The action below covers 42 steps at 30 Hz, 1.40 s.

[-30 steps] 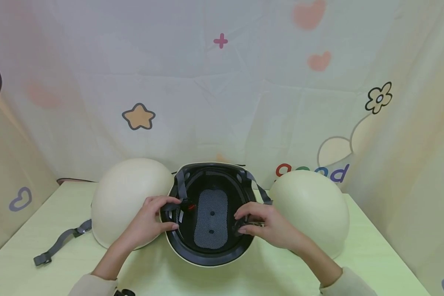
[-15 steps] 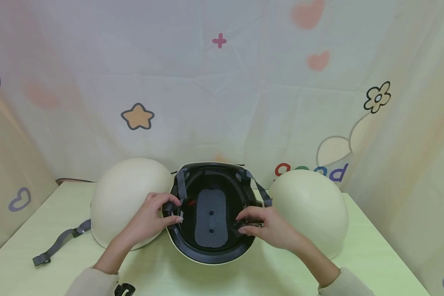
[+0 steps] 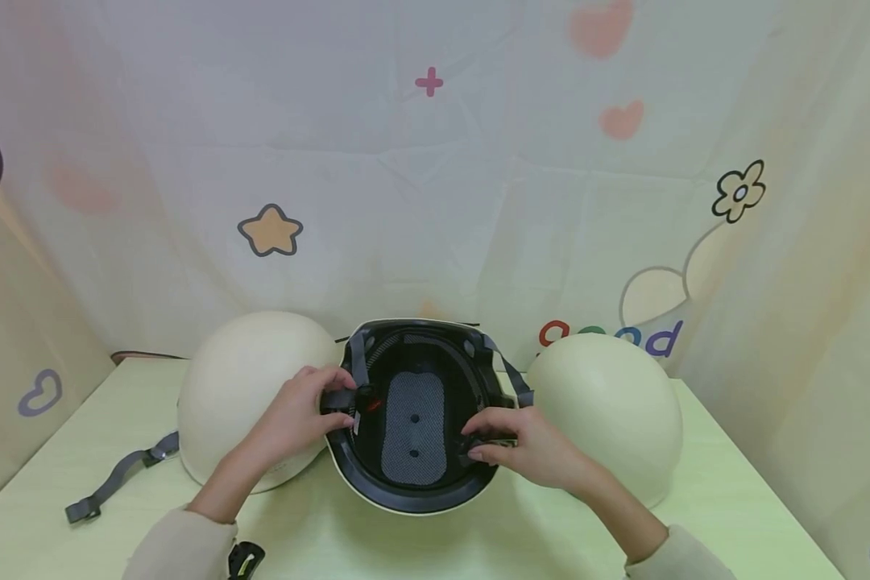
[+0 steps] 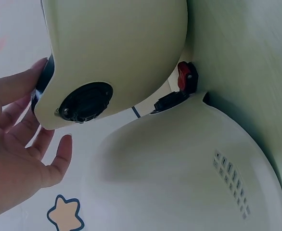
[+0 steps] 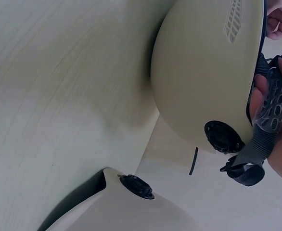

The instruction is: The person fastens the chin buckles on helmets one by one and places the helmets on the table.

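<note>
A cream helmet (image 3: 415,503) lies upside down in the middle of the table, its black lining and mesh pad (image 3: 414,427) facing up. My left hand (image 3: 300,407) is at its left rim, thumb and forefinger bent over the edge around a dark strap (image 3: 339,399). The left wrist view shows the fingertips (image 4: 39,63) at the black edge above the round black side knob (image 4: 87,102). Over the right rim, my right hand (image 3: 518,441) pinches the dark chin strap. In the right wrist view, its perforated black pad (image 5: 274,98), wrapped in clear plastic, lies between the fingers.
Two more cream helmets stand dome up, one close on the left (image 3: 254,387) and one on the right (image 3: 609,411). A grey strap with a buckle (image 3: 119,475) trails from the left one. Behind the table hangs a printed curtain (image 3: 406,201).
My left hand has slid slightly up along the left rim, its thumb and forefinger opening and closing a little around the strap. The right hand has hardly moved.
</note>
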Motion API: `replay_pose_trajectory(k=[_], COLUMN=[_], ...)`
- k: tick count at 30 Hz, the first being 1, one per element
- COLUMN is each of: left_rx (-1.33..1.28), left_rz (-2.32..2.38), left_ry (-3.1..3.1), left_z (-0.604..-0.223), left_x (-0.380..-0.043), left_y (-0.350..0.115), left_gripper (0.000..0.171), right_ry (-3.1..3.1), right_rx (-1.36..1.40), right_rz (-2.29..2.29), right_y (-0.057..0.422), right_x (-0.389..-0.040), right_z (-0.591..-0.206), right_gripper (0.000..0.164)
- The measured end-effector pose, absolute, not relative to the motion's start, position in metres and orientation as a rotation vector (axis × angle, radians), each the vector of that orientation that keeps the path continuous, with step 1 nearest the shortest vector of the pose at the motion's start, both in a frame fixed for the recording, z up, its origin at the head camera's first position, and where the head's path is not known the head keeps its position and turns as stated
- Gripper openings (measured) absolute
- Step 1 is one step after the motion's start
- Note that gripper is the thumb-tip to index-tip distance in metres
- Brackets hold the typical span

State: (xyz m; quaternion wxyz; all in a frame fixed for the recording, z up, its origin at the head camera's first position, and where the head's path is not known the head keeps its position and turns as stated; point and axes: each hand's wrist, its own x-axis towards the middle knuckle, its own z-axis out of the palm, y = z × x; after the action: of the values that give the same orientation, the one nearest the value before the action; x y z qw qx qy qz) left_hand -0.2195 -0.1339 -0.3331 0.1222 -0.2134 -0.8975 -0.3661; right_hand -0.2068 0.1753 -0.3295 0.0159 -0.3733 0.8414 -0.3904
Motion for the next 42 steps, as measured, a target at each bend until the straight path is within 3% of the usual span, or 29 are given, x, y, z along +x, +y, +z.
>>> replay_pose_trajectory(k=[6, 20, 29, 37, 42], left_rx=[-0.581, -0.584, -0.585, -0.708, -0.688], left_rz=[-1.046, -1.066, -1.177, -1.208, -1.241], left_ry=[-2.606, -2.576, -2.496, -2.465, -2.487], left_z=[-0.33, -0.323, -0.324, -0.323, -0.323], left_x=[-0.219, -0.218, -0.221, -0.222, -0.22], left_y=[-0.136, -0.14, -0.148, -0.15, -0.15], left_gripper=[0.037, 0.011, 0.011, 0.028, 0.021], right_ry=[2.624, 2.63, 2.625, 2.623, 2.63], right_rx=[-1.145, -1.117, -1.104, -1.129, -1.102], right_rz=[-1.218, -1.199, -1.209, -1.209, -1.199], right_y=[0.177, 0.177, 0.179, 0.179, 0.18], right_x=[-0.208, -0.209, -0.21, -0.211, -0.211], right_z=[-0.331, -0.332, -0.333, -0.334, -0.333], right_gripper=[0.021, 0.022, 0.022, 0.022, 0.021])
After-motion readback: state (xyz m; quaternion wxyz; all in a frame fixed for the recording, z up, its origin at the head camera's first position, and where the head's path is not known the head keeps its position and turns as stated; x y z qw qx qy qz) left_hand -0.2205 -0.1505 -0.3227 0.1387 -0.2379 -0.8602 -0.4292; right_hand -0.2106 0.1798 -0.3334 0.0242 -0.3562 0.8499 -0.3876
